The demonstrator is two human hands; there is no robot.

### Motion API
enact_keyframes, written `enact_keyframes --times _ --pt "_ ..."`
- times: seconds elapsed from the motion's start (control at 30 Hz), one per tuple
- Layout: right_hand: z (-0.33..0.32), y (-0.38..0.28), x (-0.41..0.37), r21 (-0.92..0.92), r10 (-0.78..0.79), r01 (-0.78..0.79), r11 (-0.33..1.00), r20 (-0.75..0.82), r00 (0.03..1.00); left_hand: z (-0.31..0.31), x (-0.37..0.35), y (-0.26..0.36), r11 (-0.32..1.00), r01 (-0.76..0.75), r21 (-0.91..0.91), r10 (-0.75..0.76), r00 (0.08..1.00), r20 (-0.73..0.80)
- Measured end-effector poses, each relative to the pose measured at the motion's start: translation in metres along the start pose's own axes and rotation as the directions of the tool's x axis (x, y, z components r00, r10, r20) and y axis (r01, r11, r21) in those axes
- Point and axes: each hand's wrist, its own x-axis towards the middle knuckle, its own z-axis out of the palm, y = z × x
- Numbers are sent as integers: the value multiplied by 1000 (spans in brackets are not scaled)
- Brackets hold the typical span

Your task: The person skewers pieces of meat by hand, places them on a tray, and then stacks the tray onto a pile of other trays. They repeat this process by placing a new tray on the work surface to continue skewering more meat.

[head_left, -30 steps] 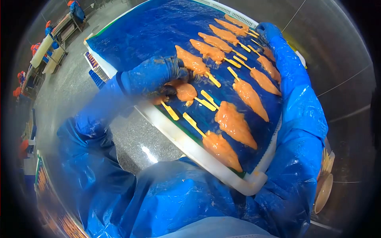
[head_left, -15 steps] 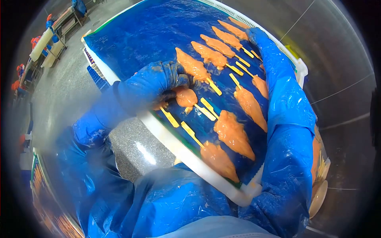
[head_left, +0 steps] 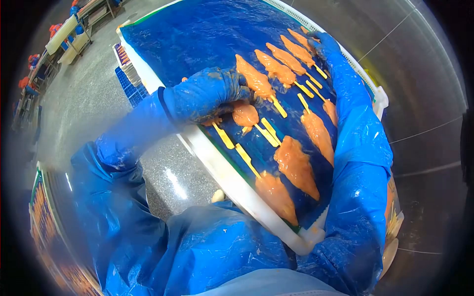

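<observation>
Flat pieces of raw, pale orange meat on flat wooden sticks lie in rows on the blue sheet (head_left: 163,49) lining a white tray (head_left: 217,165). My left hand (head_left: 222,91), in a blue glove, curls over the near-left row. Its fingers close at the upper end of a short meat skewer (head_left: 245,114); the fingertips are partly hidden. At the tray's far right side my right hand (head_left: 324,45), also gloved, has bent fingers against the farthest meat skewer (head_left: 300,37). Between the hands lie several others, including a long meat skewer (head_left: 254,76).
A steel wall (head_left: 419,74) rises along the right. Blue crates (head_left: 131,89) stand beyond the tray's left edge. Another tray of skewers (head_left: 49,232) is at lower left. Far left, people in blue (head_left: 74,29) are near work tables on the speckled floor (head_left: 98,93).
The view has shifted, so the tray and skewers appear slightly farther right. Both hands stay by the same meat skewers, with small finger movements.
</observation>
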Motion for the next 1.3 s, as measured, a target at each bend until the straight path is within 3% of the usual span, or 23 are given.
enact_keyframes --times 0.03,0.07,0.1,0.17,0.3,0.33,0.37,0.43,0.47,0.5,0.57,0.63,0.7,0.73,0.77,0.83,0.87,1.0,1.1,1.2,1.27,1.3 --pt "-7 -9 -8 187 72 -87 978 88 994 1 1 -2 997 -70 38 71 997 -13" --pt "11 9 2 172 -13 20 985 -44 999 3 2 0 996 -76 38 76 997 -15" --pt "14 10 5 -7 -44 44 999 -124 991 3 3 1 995 -81 58 83 996 -44" --pt "16 14 8 -166 -55 21 986 -205 977 3 4 0 993 -82 86 89 993 -81" --pt "6 -2 3 -144 10 -52 988 -278 961 2 2 0 997 -42 59 44 998 -49" --pt "2 -5 0 -17 -21 18 1000 -207 978 1 2 2 998 -35 49 37 999 -30" --pt "7 -5 -3 -12 -16 14 1000 -199 980 2 2 2 999 -30 43 32 999 -24" --pt "21 -3 2 242 -217 214 946 -14 976 2 2 0 999 -34 43 35 999 -39" --pt "25 0 8 138 -340 329 934 62 939 9 2 -11 996 -76 -46 73 995 -69" --pt "27 -6 6 9 -314 314 949 48 948 5 2 -6 997 -82 1 82 994 -75" --pt "32 -10 -1 121 -311 316 941 -58 948 5 -2 -6 990 5 -139 -12 999 -46" --pt "21 -19 -6 175 -254 253 952 -17 967 -14 -5 -2 997 9 -76 -14 998 -59" --pt "8 -20 -12 146 -342 348 926 -69 937 -31 -19 -3 999 -31 8 32 986 -166" --pt "-9 -37 -28 171 -343 335 926 13 939 -36 -28 -4 997 54 -50 -60 988 -145" --pt "-18 -42 -37 175 -338 330 928 14 941 -37 -34 -5 997 54 -53 -61 988 -139" --pt "-35 -57 -61 290 -429 369 883 180 885 -40 -43 -6 992 93 -87 -95 995 -18" --pt "-46 -68 -80 204 -383 348 915 172 907 -33 -49 -8 975 153 -162 -154 988 8" --pt "-79 -90 -160 162 -354 334 928 116 928 -31 -48 6 978 138 -154 -128 989 75" --pt "-90 -99 -207 281 -311 273 920 100 945 -38 -46 7 978 106 -180 -86 990 113" --pt "-71 -117 -225 420 -358 312 852 32 933 -46 -40 -2 976 158 -148 -129 974 187" --pt "-55 -152 -227 295 -268 221 930 129 955 -43 -28 -17 999 17 -38 -12 992 123" --pt "-42 -163 -222 168 -298 280 945 96 950 -41 -25 -24 999 5 -34 -1 992 129"
